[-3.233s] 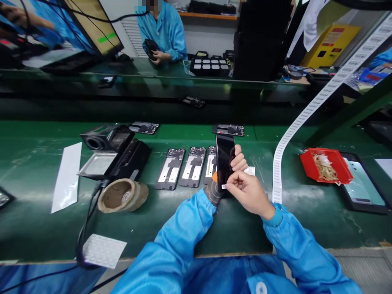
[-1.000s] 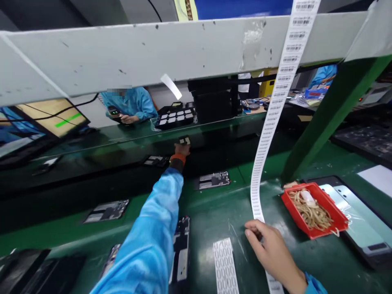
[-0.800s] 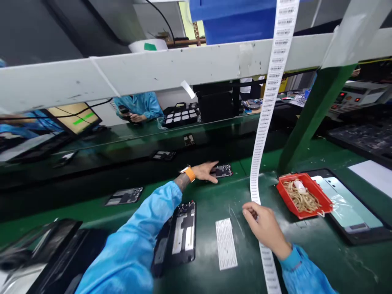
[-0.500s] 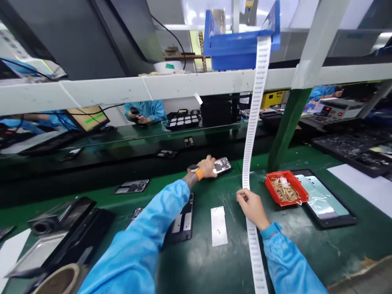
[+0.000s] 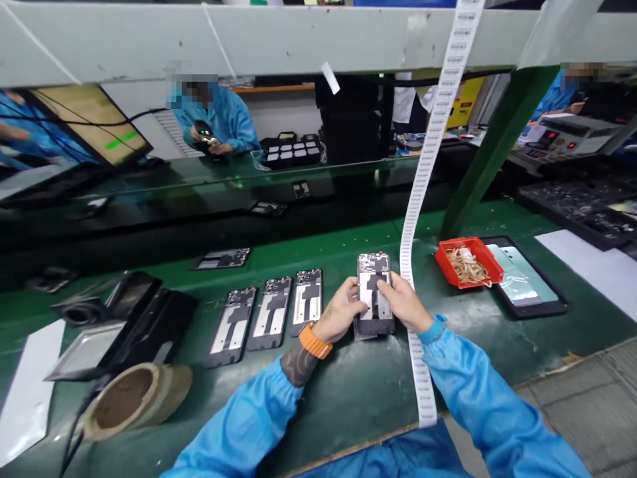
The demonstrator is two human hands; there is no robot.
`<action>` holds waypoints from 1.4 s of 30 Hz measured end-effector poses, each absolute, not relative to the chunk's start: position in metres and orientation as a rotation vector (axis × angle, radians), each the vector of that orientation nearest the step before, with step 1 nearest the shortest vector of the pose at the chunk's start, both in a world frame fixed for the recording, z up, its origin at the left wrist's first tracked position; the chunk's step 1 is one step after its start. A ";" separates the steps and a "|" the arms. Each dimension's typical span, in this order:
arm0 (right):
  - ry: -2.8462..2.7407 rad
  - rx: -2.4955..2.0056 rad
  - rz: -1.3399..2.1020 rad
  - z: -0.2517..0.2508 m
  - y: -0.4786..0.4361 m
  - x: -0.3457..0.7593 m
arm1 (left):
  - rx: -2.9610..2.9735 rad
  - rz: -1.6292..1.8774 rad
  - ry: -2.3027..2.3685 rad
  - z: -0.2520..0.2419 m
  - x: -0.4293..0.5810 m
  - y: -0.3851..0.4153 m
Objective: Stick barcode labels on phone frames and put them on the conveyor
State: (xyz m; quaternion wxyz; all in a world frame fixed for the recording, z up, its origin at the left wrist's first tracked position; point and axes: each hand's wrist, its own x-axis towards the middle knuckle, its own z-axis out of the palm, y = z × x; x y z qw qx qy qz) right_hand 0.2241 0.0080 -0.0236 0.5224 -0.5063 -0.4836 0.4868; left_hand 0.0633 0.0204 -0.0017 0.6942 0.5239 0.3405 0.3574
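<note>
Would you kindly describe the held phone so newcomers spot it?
At the green bench, just left of the barcode strip, is the open phone. Unlike the row of three phones further left, it is held by left hand and right hand.

One camera, worn on the person's head, looks forward and down across the table (image 5: 343, 411). The sleeves (image 5: 490, 388) enter from the lower edge, with the left hand (image 5: 341, 312) and right hand (image 5: 405, 305) at short range, just below the centre. The view is wide, from the lap (image 5: 378, 459) at the bottom to a beam (image 5: 279, 43) and, well beyond, a co-worker (image 5: 226, 119).
</note>
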 end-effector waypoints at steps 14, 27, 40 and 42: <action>-1.293 -1.319 1.076 -0.003 0.003 0.232 | 0.790 0.907 0.826 -0.006 0.066 0.019; -1.824 -1.767 0.243 -0.043 -0.094 0.292 | 0.466 0.302 0.541 -0.002 0.087 0.022; -2.034 -1.746 0.027 -0.048 -0.093 0.287 | 0.386 0.210 0.621 -0.003 0.111 0.016; -2.032 -1.698 0.048 -0.048 -0.097 0.288 | 0.388 0.203 0.610 -0.005 0.111 0.015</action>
